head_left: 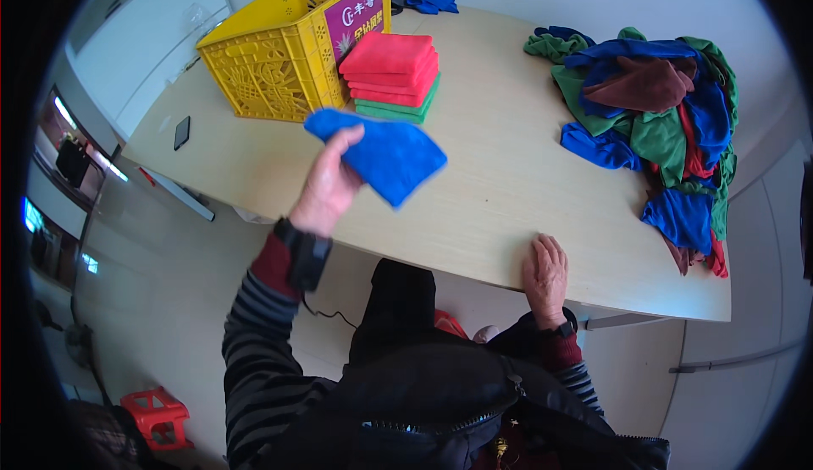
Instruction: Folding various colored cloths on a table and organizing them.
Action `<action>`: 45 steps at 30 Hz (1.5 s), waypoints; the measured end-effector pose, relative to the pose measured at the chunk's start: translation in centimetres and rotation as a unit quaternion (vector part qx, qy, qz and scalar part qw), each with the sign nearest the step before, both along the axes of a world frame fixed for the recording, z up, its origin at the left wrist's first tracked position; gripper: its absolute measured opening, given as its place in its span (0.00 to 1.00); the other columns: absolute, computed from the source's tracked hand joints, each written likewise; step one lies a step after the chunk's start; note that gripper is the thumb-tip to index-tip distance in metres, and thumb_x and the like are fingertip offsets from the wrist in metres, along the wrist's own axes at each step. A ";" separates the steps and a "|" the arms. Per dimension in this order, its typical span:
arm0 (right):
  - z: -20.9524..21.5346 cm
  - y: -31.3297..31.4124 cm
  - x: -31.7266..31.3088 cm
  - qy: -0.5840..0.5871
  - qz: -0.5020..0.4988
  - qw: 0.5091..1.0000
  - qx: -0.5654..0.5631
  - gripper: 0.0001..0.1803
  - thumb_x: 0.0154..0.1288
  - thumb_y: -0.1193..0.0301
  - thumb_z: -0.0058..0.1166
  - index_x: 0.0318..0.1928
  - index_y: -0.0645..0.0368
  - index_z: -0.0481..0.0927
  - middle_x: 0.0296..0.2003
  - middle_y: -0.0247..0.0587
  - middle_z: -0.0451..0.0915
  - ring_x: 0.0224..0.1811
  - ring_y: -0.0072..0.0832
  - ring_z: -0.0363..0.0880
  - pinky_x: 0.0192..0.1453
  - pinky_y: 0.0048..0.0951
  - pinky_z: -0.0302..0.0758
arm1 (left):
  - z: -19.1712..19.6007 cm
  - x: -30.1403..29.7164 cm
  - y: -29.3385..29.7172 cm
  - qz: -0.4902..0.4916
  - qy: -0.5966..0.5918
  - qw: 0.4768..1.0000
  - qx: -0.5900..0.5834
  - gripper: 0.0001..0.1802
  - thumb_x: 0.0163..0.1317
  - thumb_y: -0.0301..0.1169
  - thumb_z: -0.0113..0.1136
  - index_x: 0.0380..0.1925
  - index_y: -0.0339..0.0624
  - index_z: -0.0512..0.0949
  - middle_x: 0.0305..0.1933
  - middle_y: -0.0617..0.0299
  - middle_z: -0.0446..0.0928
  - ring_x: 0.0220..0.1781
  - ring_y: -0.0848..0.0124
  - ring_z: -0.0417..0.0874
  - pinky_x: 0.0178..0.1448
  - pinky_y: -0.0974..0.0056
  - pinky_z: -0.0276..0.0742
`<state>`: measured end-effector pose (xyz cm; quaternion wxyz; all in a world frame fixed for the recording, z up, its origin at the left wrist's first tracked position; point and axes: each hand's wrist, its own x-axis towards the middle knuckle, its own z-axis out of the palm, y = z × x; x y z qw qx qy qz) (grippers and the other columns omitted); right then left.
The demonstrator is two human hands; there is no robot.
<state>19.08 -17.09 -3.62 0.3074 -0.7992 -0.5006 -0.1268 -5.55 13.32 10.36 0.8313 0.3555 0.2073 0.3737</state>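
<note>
My left hand (326,184) pinches the folded blue cloth (385,152), which may unfold midair; right hand (544,268) lies flat on the table (474,207).

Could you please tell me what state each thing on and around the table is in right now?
Left hand: raised, gripping the blue cloth.
Blue cloth: folded, held above the table.
Right hand: flat on the table edge, holding nothing.
Stack: folded cloths, red on green, neat beside the crate.
Crate: yellow, upright, contents hidden.
Pile: unfolded cloths, tangled.
Phone: lying flat, screen dark.
</note>
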 end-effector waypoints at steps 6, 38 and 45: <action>1.1 -0.1 -0.6 -0.021 -0.053 0.998 -0.039 0.21 0.63 0.72 0.56 0.57 0.63 0.77 0.61 0.48 0.77 0.68 0.48 0.70 0.73 0.46 0.65 | 7.6 9.7 15.3 0.006 -0.065 0.992 0.107 0.22 0.66 0.37 0.65 0.56 0.42 0.73 0.59 0.55 0.78 0.61 0.60 0.79 0.63 0.47 0.79; 1.2 -0.3 -0.2 0.005 -0.059 0.997 -0.040 0.24 0.61 0.69 0.57 0.57 0.63 0.77 0.61 0.51 0.76 0.68 0.50 0.70 0.72 0.48 0.66 | 0.8 19.3 26.2 0.055 0.077 0.995 -0.037 0.23 0.68 0.25 0.63 0.60 0.36 0.68 0.62 0.50 0.73 0.61 0.57 0.78 0.64 0.55 0.82; 1.3 0.0 -0.5 0.003 -0.049 0.998 -0.026 0.23 0.61 0.69 0.57 0.57 0.63 0.77 0.60 0.51 0.76 0.68 0.51 0.70 0.71 0.49 0.67 | 1.8 17.4 25.9 0.097 0.081 0.992 -0.030 0.23 0.69 0.28 0.62 0.61 0.40 0.69 0.63 0.52 0.75 0.62 0.55 0.79 0.69 0.51 0.78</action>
